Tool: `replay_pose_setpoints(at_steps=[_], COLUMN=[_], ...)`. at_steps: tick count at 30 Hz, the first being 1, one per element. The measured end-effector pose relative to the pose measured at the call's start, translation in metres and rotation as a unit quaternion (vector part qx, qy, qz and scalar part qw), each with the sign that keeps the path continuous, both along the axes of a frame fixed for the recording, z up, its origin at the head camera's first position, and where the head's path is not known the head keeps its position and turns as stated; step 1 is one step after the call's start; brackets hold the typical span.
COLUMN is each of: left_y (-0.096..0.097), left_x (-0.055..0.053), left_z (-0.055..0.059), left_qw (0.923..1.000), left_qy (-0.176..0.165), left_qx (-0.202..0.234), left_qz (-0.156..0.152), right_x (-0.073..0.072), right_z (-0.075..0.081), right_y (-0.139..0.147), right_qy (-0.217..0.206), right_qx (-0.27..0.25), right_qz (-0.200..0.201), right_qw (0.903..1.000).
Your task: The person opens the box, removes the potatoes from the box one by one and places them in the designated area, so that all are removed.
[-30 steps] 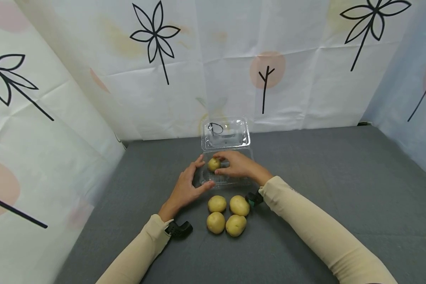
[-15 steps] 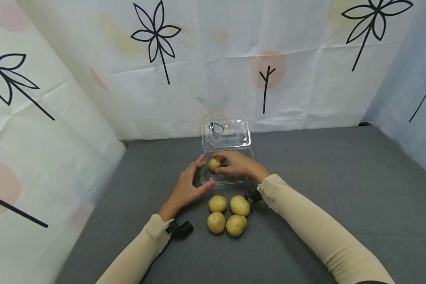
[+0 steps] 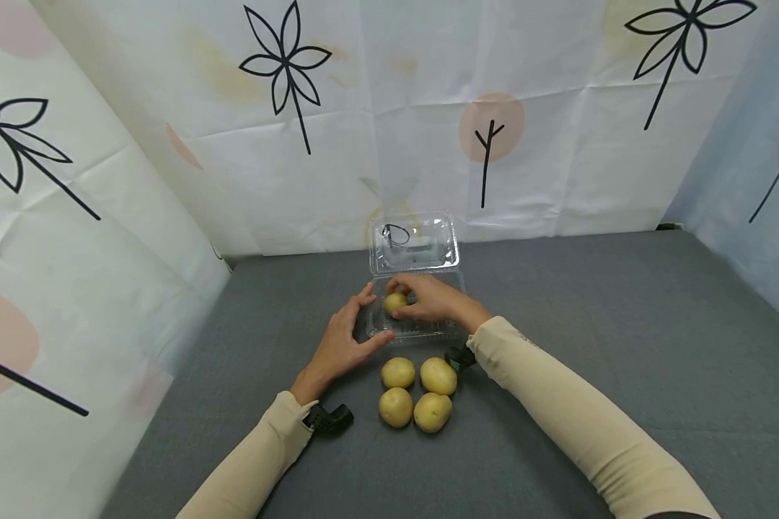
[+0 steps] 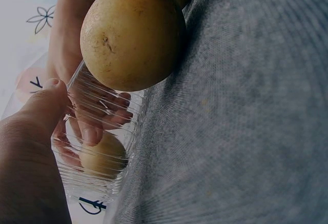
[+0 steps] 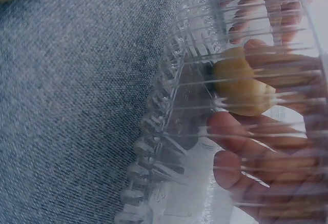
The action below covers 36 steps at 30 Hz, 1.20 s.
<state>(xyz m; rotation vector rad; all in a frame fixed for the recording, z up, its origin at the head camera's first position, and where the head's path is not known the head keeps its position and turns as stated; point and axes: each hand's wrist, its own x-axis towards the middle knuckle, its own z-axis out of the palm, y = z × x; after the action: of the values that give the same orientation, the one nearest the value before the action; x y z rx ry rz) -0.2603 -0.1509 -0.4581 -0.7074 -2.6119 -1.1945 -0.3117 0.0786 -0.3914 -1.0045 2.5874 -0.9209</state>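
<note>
A clear plastic clamshell container [image 3: 414, 335] stands toward the back of the table with its lid [image 3: 414, 245] raised. Inside its base, at the left, my right hand [image 3: 428, 299] holds a potato [image 3: 394, 303] between thumb and fingers. The right wrist view shows this potato [image 5: 241, 83] through the ribbed wall. My left hand [image 3: 340, 346] rests against the container's left side and front corner, fingers extended, thumb [image 4: 48, 101] on the rim. Several more potatoes lie grouped in front of the container, among them a front left potato [image 3: 396, 407] and a back right potato [image 3: 438, 376].
A grey cloth covers the table [image 3: 591, 346]. White printed curtains [image 3: 415, 144] hang behind it and at both sides, and the raised lid stands close to the back one. The black wrist camera [image 3: 329, 419] on the left arm is left of the loose potatoes.
The potato in my right hand has shifted very slightly to the right and nearer within the container. My left hand and the loose potatoes stay where they were.
</note>
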Motion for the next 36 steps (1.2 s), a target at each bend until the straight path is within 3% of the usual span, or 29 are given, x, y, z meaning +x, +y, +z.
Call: replay_pose_setpoints(at_steps=[17,30,36], left_y=[-0.0006,0.0004,0.0008], left_x=[-0.0001,0.0,-0.0002], left_z=[-0.001,-0.0008,0.0008], left_qw=[0.9999,1.0,0.9999], left_qy=[0.009,0.008,0.011], left_qx=[0.0,0.001,0.005], left_qz=[-0.005,-0.002,-0.008], right_x=[-0.0044,-0.0071,-0.0045], right_z=[-0.0035,-0.0069,-0.005], right_y=[0.0038,0.0086,0.0089], right_qy=[-0.007,-0.021,-0.009], right_qx=[0.013,-0.004,-0.011], right_qz=[0.011,0.002,0.011], right_qw=[0.9998,0.9998,0.9998])
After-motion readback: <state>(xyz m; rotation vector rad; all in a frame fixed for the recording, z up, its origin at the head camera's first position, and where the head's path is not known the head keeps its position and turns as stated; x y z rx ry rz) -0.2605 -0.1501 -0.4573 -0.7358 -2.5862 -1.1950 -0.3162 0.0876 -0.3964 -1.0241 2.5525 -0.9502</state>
